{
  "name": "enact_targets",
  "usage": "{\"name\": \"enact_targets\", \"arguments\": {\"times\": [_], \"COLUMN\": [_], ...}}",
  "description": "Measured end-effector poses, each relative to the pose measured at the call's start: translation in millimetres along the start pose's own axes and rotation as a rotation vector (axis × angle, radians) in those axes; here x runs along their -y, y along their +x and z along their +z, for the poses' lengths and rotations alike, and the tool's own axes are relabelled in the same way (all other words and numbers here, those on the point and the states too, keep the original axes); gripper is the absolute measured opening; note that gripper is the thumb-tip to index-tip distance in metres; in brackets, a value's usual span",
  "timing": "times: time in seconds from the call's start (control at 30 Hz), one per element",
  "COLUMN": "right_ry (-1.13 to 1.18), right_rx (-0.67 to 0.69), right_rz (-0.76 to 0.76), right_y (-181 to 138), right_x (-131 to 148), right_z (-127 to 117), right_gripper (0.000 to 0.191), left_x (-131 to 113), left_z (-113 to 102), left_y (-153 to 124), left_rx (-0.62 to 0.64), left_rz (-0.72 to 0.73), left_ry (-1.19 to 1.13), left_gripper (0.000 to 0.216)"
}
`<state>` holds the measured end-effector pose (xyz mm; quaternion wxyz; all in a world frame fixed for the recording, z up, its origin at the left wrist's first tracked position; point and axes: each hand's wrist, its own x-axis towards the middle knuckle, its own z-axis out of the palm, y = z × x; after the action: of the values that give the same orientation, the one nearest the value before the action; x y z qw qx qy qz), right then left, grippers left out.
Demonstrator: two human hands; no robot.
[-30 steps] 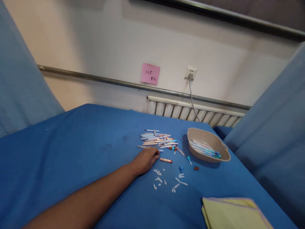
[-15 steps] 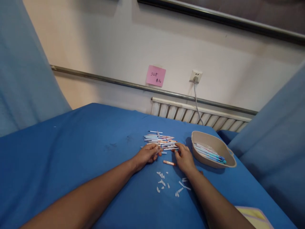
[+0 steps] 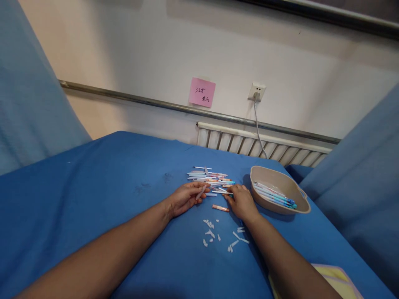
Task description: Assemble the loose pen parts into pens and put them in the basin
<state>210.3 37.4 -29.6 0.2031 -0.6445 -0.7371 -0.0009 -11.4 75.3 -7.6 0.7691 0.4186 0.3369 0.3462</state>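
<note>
Reads "32" plus another handwritten character on the upper line of the pink note (image 3: 202, 92) on the wall (image 3: 140, 54); carries a second line below, too small to decipher.

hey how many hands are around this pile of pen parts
2. The left hand holds a pale tube near the pile; the right hand is at its right side, by the tan bin. No other hands show.

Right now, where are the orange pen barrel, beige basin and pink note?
Orange pen barrel (image 3: 220, 208): head view, its middle.
Beige basin (image 3: 277, 179): head view, inner far wall.
Pink note (image 3: 202, 93): head view, sheet's centre.
</note>
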Motion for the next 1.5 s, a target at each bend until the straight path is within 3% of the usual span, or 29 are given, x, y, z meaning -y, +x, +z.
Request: {"name": "enact_targets", "arguments": {"times": [0.27,0.5,0.67,0.93,1.07,1.27,1.5], "right_ry": [0.050,0.210,0.371,0.892,1.012,1.031,0.783], "right_rx": [0.011,-0.066,-0.158,-0.256,-0.295,-0.302,-0.153], "right_rz": [-0.014,-0.033,0.087,0.293,0.345,0.262,0.020], "right_y": [-0.4,0.5,0.2,4.5,4.1,-0.5,-7.7], "right_x": [-1.4,-3.1,-6.2,-8.1,-3.0,5.4,14.5], "right_z": [2.2,5.0,9.7,18.9,10.7,-2.5,12.5], "right_gripper": [0.009,0.016,0.023,0.033,0.033,0.026,0.018], "left_x": [1.8,-0.7,-9.2,-15.4,-14.5,-12.1,-6.6], "left_z": [-0.7,-1.0,-12.2,-21.1,-19.2,-18.8,-16.6], "left_y": [0.8,-0.2,3.1,5.5,5.0,5.0,4.6], "left_rx": [-0.001,-0.017,-0.124,-0.144,-0.148,-0.061,0.049], "left_rz": [0.009,0.022,0.074,0.106,0.101,0.044,-0.041], "left_ry": [0.011,-0.037,-0.181,-0.259,-0.244,-0.248,-0.367], "left_gripper": [0.025,0.022,0.014,0.012,0.013,0.017,0.026]}}
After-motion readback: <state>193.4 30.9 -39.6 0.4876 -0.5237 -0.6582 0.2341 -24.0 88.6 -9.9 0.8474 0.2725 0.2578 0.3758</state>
